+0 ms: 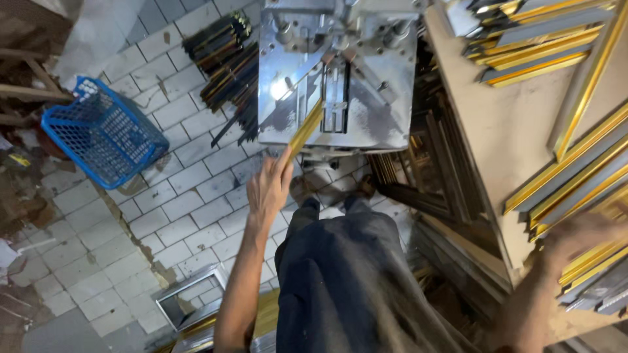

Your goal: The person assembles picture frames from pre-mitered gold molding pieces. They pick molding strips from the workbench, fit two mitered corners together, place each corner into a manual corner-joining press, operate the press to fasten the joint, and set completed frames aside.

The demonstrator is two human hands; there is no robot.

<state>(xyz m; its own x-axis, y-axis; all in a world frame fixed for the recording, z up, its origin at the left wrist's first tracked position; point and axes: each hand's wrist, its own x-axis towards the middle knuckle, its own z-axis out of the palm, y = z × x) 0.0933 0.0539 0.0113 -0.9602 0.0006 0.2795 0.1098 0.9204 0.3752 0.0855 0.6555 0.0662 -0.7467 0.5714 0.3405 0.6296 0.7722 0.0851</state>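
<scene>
while left hand (268, 187) pinches gold strip (306, 129) above it | right hand (579, 236) blurred, grip unclear

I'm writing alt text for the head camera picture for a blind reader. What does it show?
Seen from above, a person's left hand holds a gold moulding strip on a metal machine table. The blurred right hand reaches gold strips stacked on a wooden bench. A blue basket sits on the tiled floor.
</scene>
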